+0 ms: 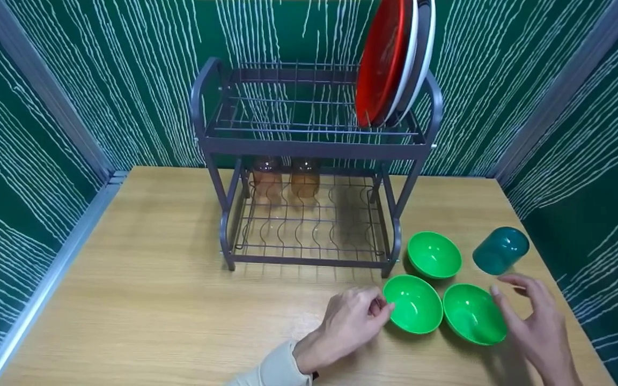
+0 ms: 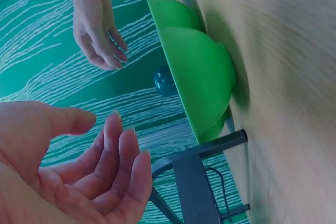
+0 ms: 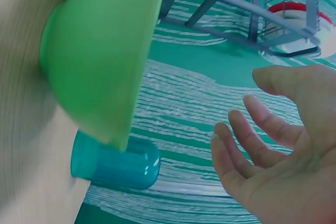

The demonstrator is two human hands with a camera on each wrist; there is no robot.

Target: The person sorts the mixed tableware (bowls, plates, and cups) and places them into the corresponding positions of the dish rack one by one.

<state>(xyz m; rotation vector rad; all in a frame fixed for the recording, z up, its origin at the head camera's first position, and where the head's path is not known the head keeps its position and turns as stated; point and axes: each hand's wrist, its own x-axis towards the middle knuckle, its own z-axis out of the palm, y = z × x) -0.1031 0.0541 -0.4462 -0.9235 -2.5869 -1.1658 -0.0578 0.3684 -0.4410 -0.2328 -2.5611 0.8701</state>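
Note:
Three green bowls stand mouth up on the table: a left one [image 1: 413, 304], a right one [image 1: 474, 313] and a back one [image 1: 434, 254]. My left hand [image 1: 349, 321] is at the left bowl's near left side, overlapping its rim in the head view. In the left wrist view its loosely curled fingers [image 2: 107, 156] hold nothing, and a gap separates them from the bowl. On the other side, my right hand [image 1: 537, 321] hovers by the right bowl with thumb and fingers spread apart, also holding nothing. Behind it, a teal cup [image 1: 501, 250] stands upside down.
A two-tier dark metal dish rack [image 1: 314, 147] stands at the back middle. Its upper tier holds upright plates at the right, a red plate [image 1: 381, 64] foremost. A pinkish glass [image 1: 267, 177] and an amber glass [image 1: 305, 177] are on the lower tier. Green patterned walls enclose the table.

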